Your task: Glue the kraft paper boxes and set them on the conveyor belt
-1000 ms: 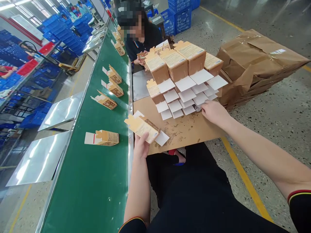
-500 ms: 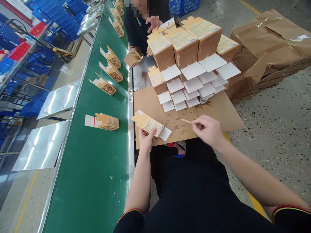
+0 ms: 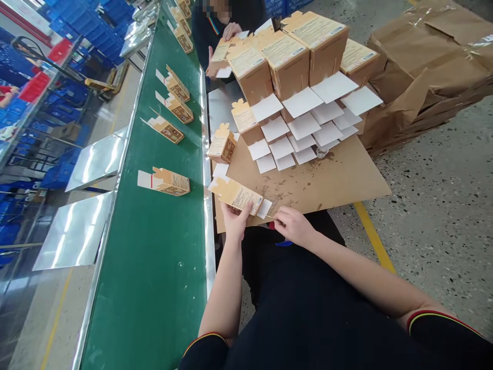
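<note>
My left hand (image 3: pixel 235 222) grips a small tan printed carton (image 3: pixel 239 196) from below, thumb on its near side. The carton lies tilted over the brown board, cut flaps at its left end and a white flap (image 3: pixel 265 208) sticking out at the right end. Close to that white flap, my right hand (image 3: pixel 295 226) pinches a thin tan strip (image 3: pixel 269 216); only its tip shows past the fingers. Whether the strip touches the carton I cannot tell. Just beyond my left hand stands another open carton (image 3: pixel 223 146) on the work surface.
Stacked cartons (image 3: pixel 288 64) with white flaps rise on the brown board (image 3: pixel 327 180). Several cartons, one nearest me (image 3: pixel 169 181), stand on the green conveyor (image 3: pixel 150 267). A co-worker's hand (image 3: pixel 232 31) is behind the stack. Brown-wrapped bales (image 3: pixel 423 77) sit at right.
My right hand has moved left and down with the strip, to the carton's right end. The co-worker's carton by the belt edge is gone from there; another carton now stands nearer me.
</note>
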### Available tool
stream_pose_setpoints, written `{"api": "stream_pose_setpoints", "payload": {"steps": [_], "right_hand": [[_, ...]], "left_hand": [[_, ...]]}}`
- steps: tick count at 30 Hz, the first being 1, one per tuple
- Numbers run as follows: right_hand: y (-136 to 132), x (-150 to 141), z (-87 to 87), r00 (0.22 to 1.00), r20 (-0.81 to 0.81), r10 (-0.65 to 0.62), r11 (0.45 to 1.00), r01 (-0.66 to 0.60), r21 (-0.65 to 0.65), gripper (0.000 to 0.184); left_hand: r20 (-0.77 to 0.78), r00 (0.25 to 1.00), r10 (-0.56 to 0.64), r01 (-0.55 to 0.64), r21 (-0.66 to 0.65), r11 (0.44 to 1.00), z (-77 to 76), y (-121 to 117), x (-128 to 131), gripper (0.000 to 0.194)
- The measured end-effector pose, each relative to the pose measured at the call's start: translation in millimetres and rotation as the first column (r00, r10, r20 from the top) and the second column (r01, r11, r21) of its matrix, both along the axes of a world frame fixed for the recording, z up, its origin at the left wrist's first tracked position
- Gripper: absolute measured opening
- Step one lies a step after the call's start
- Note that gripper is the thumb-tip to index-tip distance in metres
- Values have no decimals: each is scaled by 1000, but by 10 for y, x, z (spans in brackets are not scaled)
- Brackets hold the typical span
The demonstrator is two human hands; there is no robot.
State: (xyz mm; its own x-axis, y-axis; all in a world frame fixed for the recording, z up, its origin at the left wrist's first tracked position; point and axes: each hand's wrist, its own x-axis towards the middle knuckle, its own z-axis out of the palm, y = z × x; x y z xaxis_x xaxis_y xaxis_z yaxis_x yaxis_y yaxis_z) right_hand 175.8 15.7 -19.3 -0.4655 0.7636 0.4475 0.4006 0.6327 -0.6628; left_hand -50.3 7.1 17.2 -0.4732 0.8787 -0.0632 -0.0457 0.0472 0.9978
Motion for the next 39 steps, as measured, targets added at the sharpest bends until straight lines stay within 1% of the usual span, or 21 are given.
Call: {"api": "stream_pose_setpoints", "payload": {"steps": [2, 4, 6, 9, 13, 17, 19, 22, 23, 24, 25, 26, 27, 29, 30, 32, 33, 35, 37, 39], "right_hand": [[-37, 102, 63, 998, -66, -23, 999, 21, -25, 23], [-66, 253, 127, 990, -120, -80, 996, 74, -55, 21], [-88, 416, 187, 979, -141, -147, 987, 135, -92, 20], [-124, 603, 268, 963, -141, -230, 968, 212, -133, 20], [-194, 706, 354, 941, -137, -310, 945, 289, -154, 22], [-264, 728, 395, 933, -156, -324, 940, 299, -161, 23], [-280, 723, 406, 931, -179, -318, 943, 290, -163, 22], [-268, 714, 424, 923, -209, -323, 941, 291, -170, 21], [-257, 717, 430, 918, -216, -334, 938, 300, -175, 21], [-243, 726, 434, 910, -225, -348, 933, 312, -179, 21], [-228, 742, 437, 903, -232, -362, 928, 325, -185, 20], [-212, 763, 438, 897, -236, -373, 923, 334, -191, 20], [-194, 789, 436, 894, -237, -380, 920, 338, -196, 19], [-156, 842, 426, 893, -239, -381, 919, 338, -204, 18], [-134, 865, 419, 895, -236, -378, 919, 334, -208, 18], [-86, 890, 403, 899, -236, -369, 923, 325, -205, 16], [-59, 891, 395, 901, -239, -361, 927, 318, -200, 15], [-8, 873, 383, 906, -250, -340, 935, 298, -191, 15], [31, 843, 378, 911, -253, -326, 938, 280, -202, 16], [48, 814, 385, 917, -241, -318, 936, 264, -233, 18]], "left_hand": [[-60, 998, -12, 13, 15, 1000, -51, -46, 44, 91], [-137, 990, -19, 21, 14, 1000, -112, -96, 90, 89], [-220, 975, -13, 15, 5, 1000, -168, -139, 140, 88], [-312, 949, 31, -33, -2, 999, -221, -178, 229, 87], [-378, 923, 71, -84, -18, 996, -260, -204, 336, 84], [-463, 877, 124, -178, -75, 981, -341, -206, 413, 84], [-465, 877, 125, -183, -82, 980, -383, -184, 448, 84], [-352, 929, 111, -124, -16, 992, -373, -157, 401, 88], [-307, 942, 135, -135, 21, 991, -340, -166, 323, 91], [-275, 943, 186, -176, 59, 983, -292, -192, 200, 92], [-268, 928, 260, -242, 99, 965, -235, -235, 31, 94], [-284, 895, 344, -317, 139, 938, -172, -295, -181, 94], [-317, 845, 430, -392, 177, 903, -111, -368, -426, 94], [-400, 734, 548, -496, 235, 836, -13, -533, -946, 94], [-420, 694, 585, -543, 229, 808, 16, -616, -1185, 92], [-430, 658, 618, -613, 171, 771, 31, -756, -1551, 89], [-426, 660, 618, -631, 130, 764, 20, -805, -1667, 87], [-419, 678, 603, -643, 58, 763, -31, -846, -1782, 84], [-427, 683, 593, -654, 3, 756, -98, -825, -1795, 81], [-452, 666, 594, -677, -33, 735, -154, -775, -1768, 78]]}}
